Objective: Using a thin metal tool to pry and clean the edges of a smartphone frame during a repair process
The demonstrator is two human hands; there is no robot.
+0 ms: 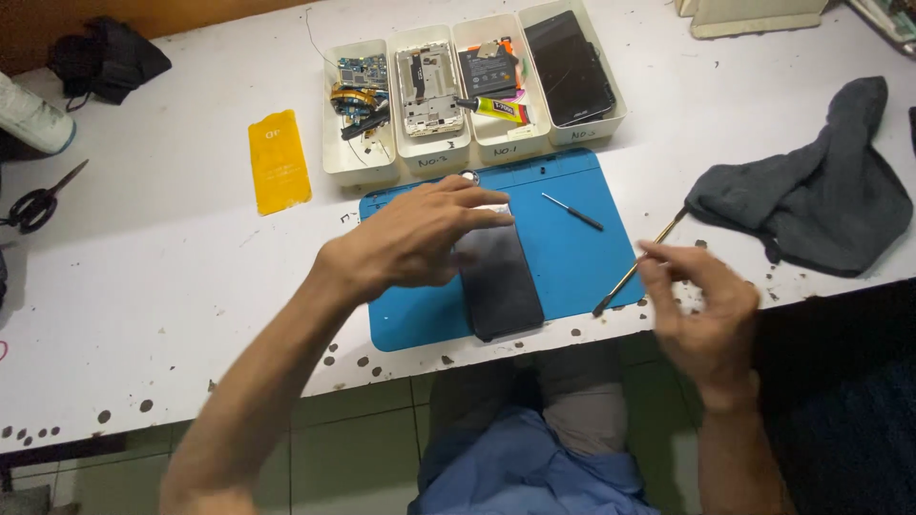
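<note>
The left hand (420,238) lies flat, fingers spread, on the far end of a dark phone (501,281) that rests on a blue mat (572,257) at the near edge of the white table (191,286). It presses down on the phone and does not grip it. The right hand (701,305) sits to the right of the mat, fingertips pinched together on a thin tool (634,267) with a brass-coloured shaft, whose dark tip touches the mat's near right edge, apart from the phone.

The phone looks whole and closed from above, dark side up, with no gap or lifted part showing. A small screwdriver (572,212) lies loose on the mat, to the right of the phone. At the far side, four white trays (358,167) already hold parts: a circuit board, a bare frame, a battery with a yellow tube, and a dark panel. A yellow card (279,160) lies left of them. I judge that work on this phone is only starting.
</note>
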